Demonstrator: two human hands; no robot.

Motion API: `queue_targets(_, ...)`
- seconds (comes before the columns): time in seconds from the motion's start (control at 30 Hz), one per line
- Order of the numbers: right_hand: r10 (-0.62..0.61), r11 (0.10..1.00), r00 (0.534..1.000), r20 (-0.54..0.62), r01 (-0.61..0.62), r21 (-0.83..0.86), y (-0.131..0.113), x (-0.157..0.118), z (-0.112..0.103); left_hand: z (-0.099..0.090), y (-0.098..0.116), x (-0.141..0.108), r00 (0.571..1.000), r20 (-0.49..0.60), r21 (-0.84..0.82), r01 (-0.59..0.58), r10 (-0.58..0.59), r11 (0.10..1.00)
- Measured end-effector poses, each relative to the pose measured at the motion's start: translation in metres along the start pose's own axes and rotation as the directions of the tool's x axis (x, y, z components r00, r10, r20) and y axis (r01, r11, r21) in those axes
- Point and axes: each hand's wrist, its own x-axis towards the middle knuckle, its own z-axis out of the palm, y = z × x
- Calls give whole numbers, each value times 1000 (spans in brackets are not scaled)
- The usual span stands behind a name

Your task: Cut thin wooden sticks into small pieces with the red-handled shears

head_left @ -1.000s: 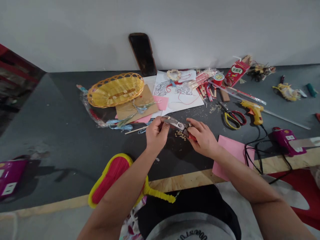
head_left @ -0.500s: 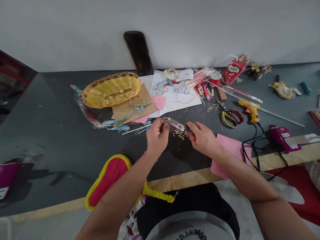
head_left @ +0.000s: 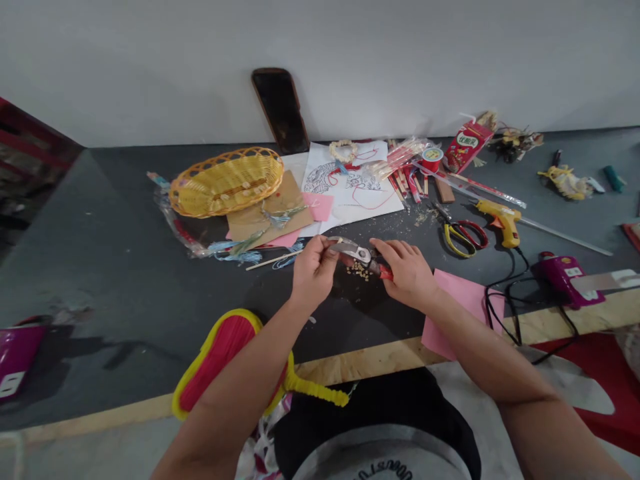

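Pruning shears with red handles are held over the table by my right hand, its fingers wrapped round the handles. My left hand is pinched closed at the blade end. A tiny pale bit shows along the blades there, but what the left fingers hold is mostly hidden. Under the shears lies a little heap of small pale cut pieces. Left of my left hand, a thin pale stick rests on the table among blue tassels.
A yellow woven basket stands at the back left, a phone leaning against the wall. To the right lie scissors, a yellow glue gun and pink paper. A red-and-yellow padded item sits by my left forearm.
Both hands stay around the shears with barely any movement. The view has shifted slightly, so the table's things appear a little lower and to the right.
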Motion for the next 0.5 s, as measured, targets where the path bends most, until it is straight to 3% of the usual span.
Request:
queue_targets(0.23, -22, 997, 1000, 5, 22, 70, -2, 0, -3, -6, -1, 5, 965, 211, -310, 214, -152, 926)
queue_targets(0.37, -3, 998, 999, 40, 1, 68, -6, -1, -6, -4, -2, 6, 961, 215, -367, 244, -173, 898)
queue_targets(0.5, 39, 999, 997, 63, -41, 28, -7, -2, -8, 0, -5, 5, 975, 170, -360, 196, -143, 912)
